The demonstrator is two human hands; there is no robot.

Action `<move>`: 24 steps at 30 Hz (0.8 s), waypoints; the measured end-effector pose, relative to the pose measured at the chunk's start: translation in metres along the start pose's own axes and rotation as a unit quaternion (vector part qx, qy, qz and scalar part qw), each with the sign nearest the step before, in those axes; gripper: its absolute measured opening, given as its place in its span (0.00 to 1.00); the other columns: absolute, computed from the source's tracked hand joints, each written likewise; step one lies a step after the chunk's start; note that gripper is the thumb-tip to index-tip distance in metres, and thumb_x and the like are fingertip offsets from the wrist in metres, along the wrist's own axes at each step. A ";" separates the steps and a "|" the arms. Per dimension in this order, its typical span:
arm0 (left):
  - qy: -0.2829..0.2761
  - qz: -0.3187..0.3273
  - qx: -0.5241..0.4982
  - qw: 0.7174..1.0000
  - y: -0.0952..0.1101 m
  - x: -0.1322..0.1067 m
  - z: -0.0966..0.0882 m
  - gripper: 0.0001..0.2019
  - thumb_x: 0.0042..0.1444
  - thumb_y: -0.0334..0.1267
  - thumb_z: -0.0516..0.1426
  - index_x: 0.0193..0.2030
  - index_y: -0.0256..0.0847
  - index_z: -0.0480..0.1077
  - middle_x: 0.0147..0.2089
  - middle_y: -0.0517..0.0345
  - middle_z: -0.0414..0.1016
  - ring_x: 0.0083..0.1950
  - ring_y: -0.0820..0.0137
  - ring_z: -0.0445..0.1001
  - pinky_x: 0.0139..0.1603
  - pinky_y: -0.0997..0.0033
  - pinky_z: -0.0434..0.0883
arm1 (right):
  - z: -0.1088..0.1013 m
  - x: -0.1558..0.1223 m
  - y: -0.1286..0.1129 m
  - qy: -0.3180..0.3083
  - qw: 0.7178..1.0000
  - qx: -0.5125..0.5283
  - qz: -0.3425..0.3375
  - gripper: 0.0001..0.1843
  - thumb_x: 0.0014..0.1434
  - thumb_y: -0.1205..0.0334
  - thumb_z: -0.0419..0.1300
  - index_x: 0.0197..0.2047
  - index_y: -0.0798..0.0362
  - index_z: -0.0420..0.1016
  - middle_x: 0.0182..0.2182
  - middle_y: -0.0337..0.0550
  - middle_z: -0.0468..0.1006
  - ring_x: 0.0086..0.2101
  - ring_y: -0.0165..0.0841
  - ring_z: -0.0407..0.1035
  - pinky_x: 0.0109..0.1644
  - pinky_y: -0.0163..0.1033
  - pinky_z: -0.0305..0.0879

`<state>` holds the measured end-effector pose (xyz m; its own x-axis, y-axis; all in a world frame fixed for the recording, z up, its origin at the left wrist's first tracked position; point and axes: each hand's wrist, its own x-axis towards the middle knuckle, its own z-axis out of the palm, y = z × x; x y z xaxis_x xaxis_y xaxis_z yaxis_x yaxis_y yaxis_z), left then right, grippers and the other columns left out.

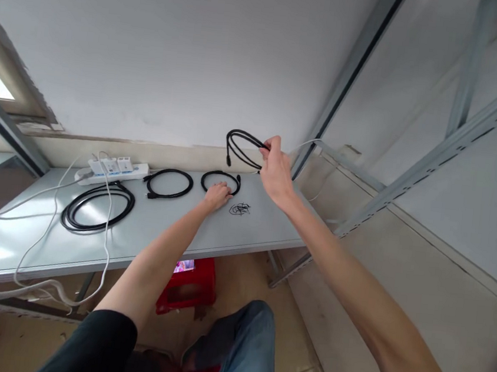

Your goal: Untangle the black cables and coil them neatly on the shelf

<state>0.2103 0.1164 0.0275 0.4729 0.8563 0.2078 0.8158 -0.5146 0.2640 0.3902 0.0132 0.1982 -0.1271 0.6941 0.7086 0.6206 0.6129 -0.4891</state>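
Observation:
My right hand (276, 168) is raised above the grey shelf (146, 231), its fingers pinched on a looped black cable (240, 146) that hangs in the air. My left hand (218, 195) rests on the shelf with its fingers lying on a small coiled black cable (214, 175). To the left lie a second coiled black cable (169, 183) and a larger black coil (97, 208). A black scribble mark (240, 209) is on the shelf just right of my left hand.
A white power strip (112, 171) with white plugs sits at the back left, its white cords (48, 230) trailing over the shelf's front edge. A red plastic stool (189, 286) stands under the shelf. Metal rack uprights (348, 78) rise to the right. My knee (245, 339) is below.

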 end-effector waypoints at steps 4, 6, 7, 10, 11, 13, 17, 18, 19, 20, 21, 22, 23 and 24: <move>0.123 -0.036 -0.140 0.982 -0.011 -0.043 -0.009 0.19 0.72 0.40 0.56 0.63 0.36 0.77 0.62 0.38 0.78 0.67 0.53 0.74 0.69 0.52 0.69 | 0.038 -0.013 -0.005 -0.013 0.999 0.034 0.013 0.16 0.80 0.52 0.48 0.63 0.49 0.65 0.50 0.54 0.80 0.56 0.41 0.79 0.62 0.51 0.75; 0.178 -0.072 -0.261 0.946 -0.020 -0.085 -0.013 0.18 0.71 0.37 0.52 0.58 0.37 0.79 0.59 0.41 0.81 0.61 0.58 0.78 0.64 0.57 0.73 | 0.063 -0.015 -0.007 -0.014 0.999 0.047 0.012 0.15 0.80 0.55 0.47 0.63 0.49 0.66 0.51 0.54 0.80 0.56 0.41 0.79 0.60 0.48 0.76; 0.176 -0.098 -0.319 0.926 -0.025 -0.110 -0.015 0.17 0.69 0.37 0.52 0.54 0.37 0.80 0.54 0.43 0.84 0.56 0.59 0.80 0.60 0.58 0.76 | 0.077 -0.016 -0.009 -0.017 0.999 0.050 0.006 0.15 0.80 0.56 0.47 0.64 0.49 0.66 0.51 0.54 0.80 0.56 0.41 0.79 0.58 0.46 0.76; 0.084 -0.159 -0.482 0.857 -0.039 -0.182 -0.026 0.17 0.67 0.46 0.56 0.48 0.37 0.81 0.39 0.47 0.84 0.42 0.61 0.81 0.50 0.58 0.79 | 0.124 -0.025 -0.023 -0.048 0.997 0.029 -0.049 0.15 0.80 0.63 0.44 0.61 0.50 0.67 0.50 0.54 0.82 0.53 0.41 0.79 0.56 0.46 0.74; 0.082 -0.178 -0.544 0.816 -0.044 -0.201 -0.034 0.20 0.67 0.50 0.57 0.52 0.37 0.80 0.42 0.46 0.85 0.42 0.61 0.82 0.49 0.58 0.80 | 0.141 -0.030 -0.029 -0.069 0.994 0.010 -0.086 0.16 0.80 0.64 0.43 0.59 0.51 0.69 0.48 0.54 0.82 0.52 0.42 0.78 0.57 0.46 0.74; 0.110 -0.207 -0.647 0.725 -0.057 -0.225 -0.053 0.21 0.69 0.52 0.54 0.55 0.39 0.78 0.51 0.41 0.85 0.49 0.59 0.85 0.52 0.56 0.82 | 0.173 -0.047 -0.044 -0.121 0.974 -0.042 -0.188 0.16 0.81 0.65 0.42 0.55 0.53 0.71 0.45 0.54 0.82 0.48 0.43 0.76 0.56 0.48 0.71; 0.250 -0.280 -0.711 0.595 -0.089 -0.233 -0.096 0.15 0.69 0.40 0.48 0.44 0.41 0.75 0.49 0.41 0.85 0.51 0.59 0.86 0.50 0.56 0.83 | 0.218 -0.093 -0.066 -0.198 0.896 -0.143 -0.371 0.17 0.82 0.63 0.44 0.51 0.56 0.74 0.39 0.50 0.80 0.41 0.42 0.72 0.49 0.47 0.67; 0.267 -0.309 -0.708 0.577 -0.097 -0.231 -0.105 0.12 0.67 0.36 0.49 0.42 0.41 0.74 0.45 0.42 0.84 0.47 0.60 0.86 0.47 0.57 0.83 | 0.224 -0.103 -0.067 -0.204 0.882 -0.162 -0.392 0.17 0.82 0.63 0.45 0.51 0.57 0.74 0.38 0.49 0.79 0.40 0.41 0.71 0.47 0.46 0.66; 0.275 -0.331 -0.710 0.558 -0.102 -0.229 -0.112 0.11 0.65 0.34 0.49 0.39 0.41 0.73 0.41 0.44 0.83 0.43 0.62 0.85 0.44 0.60 0.82 | 0.227 -0.110 -0.066 -0.208 0.870 -0.179 -0.409 0.16 0.82 0.63 0.45 0.51 0.57 0.74 0.38 0.49 0.79 0.39 0.41 0.70 0.46 0.46 0.65; 0.276 -0.345 -0.714 0.543 -0.106 -0.226 -0.117 0.11 0.64 0.33 0.49 0.38 0.41 0.72 0.36 0.46 0.81 0.37 0.64 0.83 0.40 0.63 0.81 | 0.227 -0.115 -0.064 -0.210 0.859 -0.192 -0.426 0.15 0.82 0.65 0.45 0.52 0.57 0.74 0.38 0.48 0.79 0.38 0.40 0.70 0.45 0.46 0.63; 0.269 -0.349 -0.722 0.533 -0.108 -0.223 -0.122 0.11 0.64 0.33 0.48 0.36 0.40 0.71 0.32 0.49 0.77 0.31 0.67 0.79 0.34 0.66 0.79 | 0.225 -0.116 -0.061 -0.211 0.848 -0.202 -0.443 0.15 0.82 0.67 0.46 0.52 0.57 0.74 0.38 0.47 0.78 0.38 0.40 0.69 0.44 0.45 0.62; 0.256 -0.340 -0.733 0.531 -0.109 -0.219 -0.126 0.11 0.65 0.33 0.48 0.35 0.40 0.70 0.28 0.53 0.72 0.26 0.71 0.73 0.29 0.70 0.75 | 0.222 -0.114 -0.057 -0.211 0.837 -0.210 -0.459 0.15 0.81 0.69 0.46 0.53 0.57 0.74 0.37 0.47 0.78 0.37 0.39 0.68 0.44 0.45 0.61; 0.242 -0.322 -0.743 0.535 -0.108 -0.214 -0.129 0.12 0.66 0.34 0.48 0.35 0.40 0.69 0.25 0.58 0.66 0.21 0.73 0.66 0.23 0.74 0.69 | 0.218 -0.110 -0.053 -0.210 0.828 -0.215 -0.474 0.15 0.80 0.71 0.45 0.53 0.56 0.74 0.37 0.46 0.78 0.37 0.39 0.68 0.44 0.45 0.60; 0.226 -0.295 -0.751 0.546 -0.105 -0.209 -0.132 0.11 0.67 0.35 0.48 0.35 0.41 0.68 0.22 0.64 0.59 0.19 0.75 0.57 0.19 0.76 0.61 | 0.213 -0.102 -0.050 -0.209 0.820 -0.220 -0.485 0.16 0.79 0.72 0.45 0.54 0.56 0.74 0.37 0.45 0.78 0.36 0.39 0.67 0.43 0.45 0.60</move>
<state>-0.0185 -0.0140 0.0806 -0.1323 0.9688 -0.2094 -0.5716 0.0980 0.8147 0.2080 -0.0081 0.0417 -0.9230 0.0865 0.3751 0.2790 0.8217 0.4969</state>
